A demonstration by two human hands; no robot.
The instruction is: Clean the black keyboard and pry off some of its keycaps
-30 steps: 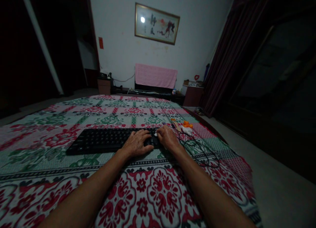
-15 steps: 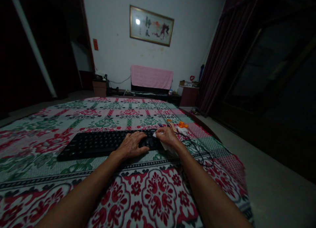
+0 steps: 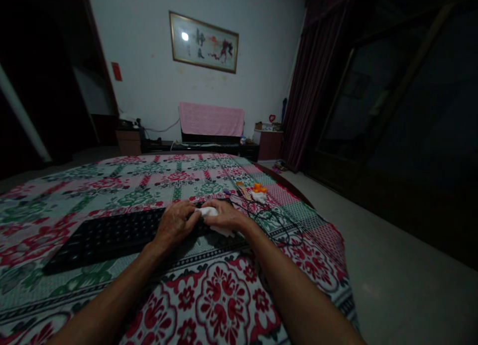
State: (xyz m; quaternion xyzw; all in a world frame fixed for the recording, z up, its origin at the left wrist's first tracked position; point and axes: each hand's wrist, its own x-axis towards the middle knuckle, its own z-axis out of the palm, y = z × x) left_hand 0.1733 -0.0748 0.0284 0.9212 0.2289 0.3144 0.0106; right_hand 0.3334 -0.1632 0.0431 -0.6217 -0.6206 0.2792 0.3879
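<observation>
Keyboard [image 3: 115, 233] lies beneath hands [image 3: 174, 223], framed Chinese characters [image 3: 200, 38] beyond

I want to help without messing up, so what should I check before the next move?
1. Right hand has the white tissue: ok, it's bunched in the fingers.
2. Left hand is at the keyboard: ok.
3. Left hand is clear of the tissue: cannot tell, they look very close.
4. Keyboard lies on the patterned cover: ok.
5. Cable is tidy: not ok, it lies in loose loops.
6. All keys are in view: not ok, the hands hide some.
</observation>
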